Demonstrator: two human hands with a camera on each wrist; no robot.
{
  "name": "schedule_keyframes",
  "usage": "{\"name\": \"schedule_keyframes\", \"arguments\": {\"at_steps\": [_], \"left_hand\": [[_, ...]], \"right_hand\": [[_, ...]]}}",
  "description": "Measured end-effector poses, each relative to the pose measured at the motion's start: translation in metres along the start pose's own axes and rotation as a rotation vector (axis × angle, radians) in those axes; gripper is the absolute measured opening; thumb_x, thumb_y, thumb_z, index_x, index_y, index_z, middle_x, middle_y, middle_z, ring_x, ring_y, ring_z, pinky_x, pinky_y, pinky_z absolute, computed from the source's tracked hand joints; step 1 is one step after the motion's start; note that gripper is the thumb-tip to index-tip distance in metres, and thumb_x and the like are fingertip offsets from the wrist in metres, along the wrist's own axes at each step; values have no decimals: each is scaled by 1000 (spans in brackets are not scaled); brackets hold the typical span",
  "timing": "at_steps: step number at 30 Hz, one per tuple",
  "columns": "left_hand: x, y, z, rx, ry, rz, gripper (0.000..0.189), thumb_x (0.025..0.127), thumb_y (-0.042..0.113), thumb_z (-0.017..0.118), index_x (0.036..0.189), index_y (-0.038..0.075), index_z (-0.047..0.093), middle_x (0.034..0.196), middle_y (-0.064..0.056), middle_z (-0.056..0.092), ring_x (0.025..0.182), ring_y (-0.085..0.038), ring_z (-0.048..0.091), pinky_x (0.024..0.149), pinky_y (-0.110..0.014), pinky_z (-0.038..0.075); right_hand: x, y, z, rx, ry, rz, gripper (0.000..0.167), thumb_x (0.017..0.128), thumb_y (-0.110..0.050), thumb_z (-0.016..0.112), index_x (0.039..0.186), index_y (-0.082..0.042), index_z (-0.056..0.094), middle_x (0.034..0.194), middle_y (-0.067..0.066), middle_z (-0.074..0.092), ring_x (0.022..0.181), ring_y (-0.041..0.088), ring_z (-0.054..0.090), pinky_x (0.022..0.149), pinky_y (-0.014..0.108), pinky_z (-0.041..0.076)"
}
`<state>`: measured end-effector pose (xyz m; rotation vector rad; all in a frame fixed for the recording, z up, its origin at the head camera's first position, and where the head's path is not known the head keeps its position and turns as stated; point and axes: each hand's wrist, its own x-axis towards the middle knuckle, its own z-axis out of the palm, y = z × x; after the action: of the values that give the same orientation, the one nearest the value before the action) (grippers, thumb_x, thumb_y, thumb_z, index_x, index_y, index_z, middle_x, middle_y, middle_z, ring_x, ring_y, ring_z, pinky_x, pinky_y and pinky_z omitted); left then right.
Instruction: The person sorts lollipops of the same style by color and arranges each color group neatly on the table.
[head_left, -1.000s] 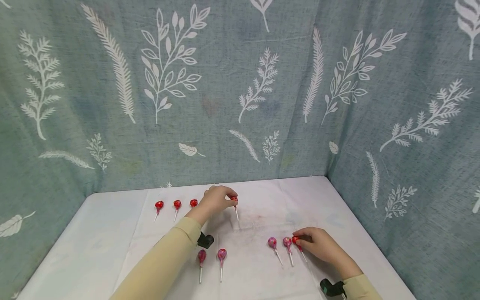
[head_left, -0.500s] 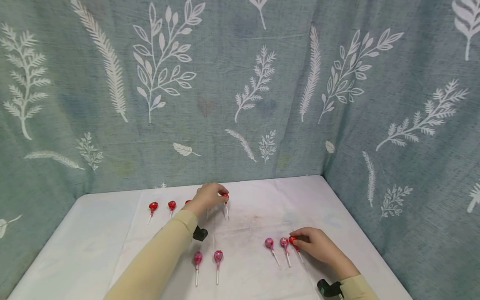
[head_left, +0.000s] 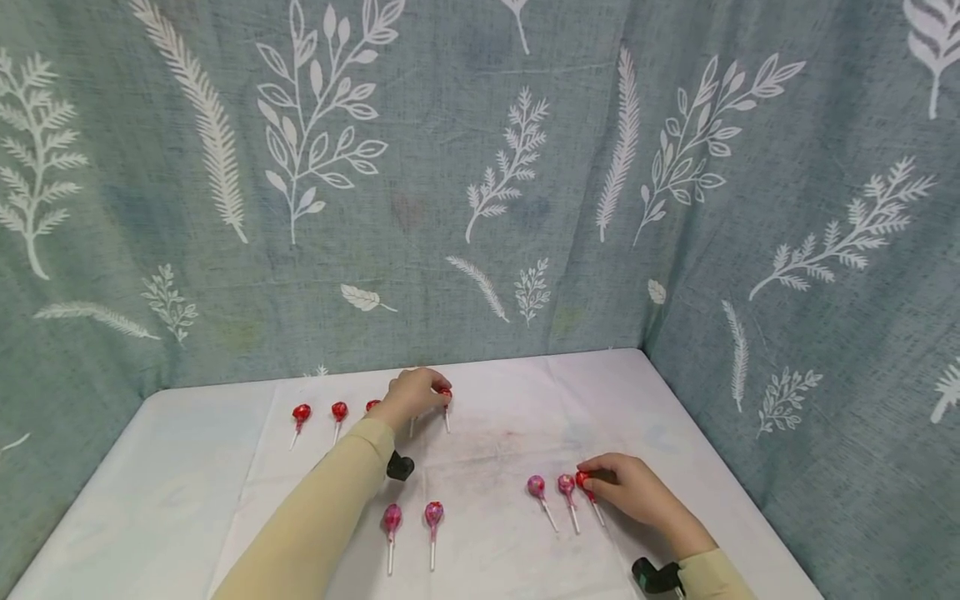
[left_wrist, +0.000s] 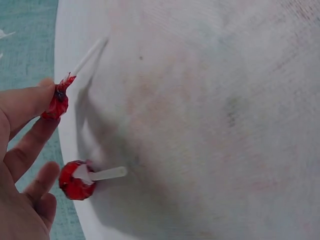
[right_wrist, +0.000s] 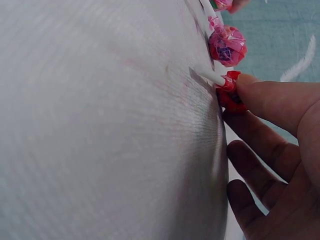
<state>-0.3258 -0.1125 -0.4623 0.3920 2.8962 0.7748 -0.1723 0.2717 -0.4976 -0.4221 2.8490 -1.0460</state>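
At the back of the table, my left hand (head_left: 412,393) pinches a red-wrapped lollipop (left_wrist: 59,102) by its candy end between thumb and finger, the white stick pointing toward me. Beside it in the left wrist view lies another red lollipop (left_wrist: 77,181), apart from the fingers. My right hand (head_left: 637,496), on the right side, pinches a red lollipop (right_wrist: 231,95) between thumb and forefinger. Just left of it are a pink lollipop (head_left: 566,483) and a second pink one (head_left: 536,486). The other fingers of the right hand are loosely bent.
Further left in the back row lie red lollipops (head_left: 301,412), (head_left: 340,410) and one partly hidden by the left hand (head_left: 372,404). Two pink lollipops (head_left: 392,518) lie near the front, beside the left sleeve (head_left: 315,508). A leaf-patterned curtain (head_left: 420,208) borders the white table (head_left: 187,467).
My left hand has shifted slightly left and back with its lollipop, nearer the back row. The right hand keeps its place and its hold. The head view has turned a little.
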Motion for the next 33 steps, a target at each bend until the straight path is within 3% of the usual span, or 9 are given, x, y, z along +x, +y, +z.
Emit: {"name": "schedule_keyframes", "arguments": {"at_steps": [8,20,33], "left_hand": [[1,-15,8,5,9,-53,28,90,31,75,115,20,75,108,6,70,112,-36,52,93,-58,33],[-2,-13,11,-25,22,-78,27,89,33,75,114,22,75,108,7,70,113,-34,54,94,-58,33],[-1,-10,10,-49,14,-62,28,89,34,75,115,23,75,108,8,70,113,-32,56,95,-59,33]], "right_hand": [[6,-2,1,-17,-26,-25,19,93,-28,71,110,-21,74,109,-9,68,107,17,62,90,44,51],[19,-12,-8,-22,-63,-43,19,95,-21,69,113,-16,74,110,-7,68,110,20,61,93,50,49],[45,-24,-12,-62,-19,-93,22,93,-18,71,115,-14,74,108,-7,68,110,21,61,95,49,48]]}}
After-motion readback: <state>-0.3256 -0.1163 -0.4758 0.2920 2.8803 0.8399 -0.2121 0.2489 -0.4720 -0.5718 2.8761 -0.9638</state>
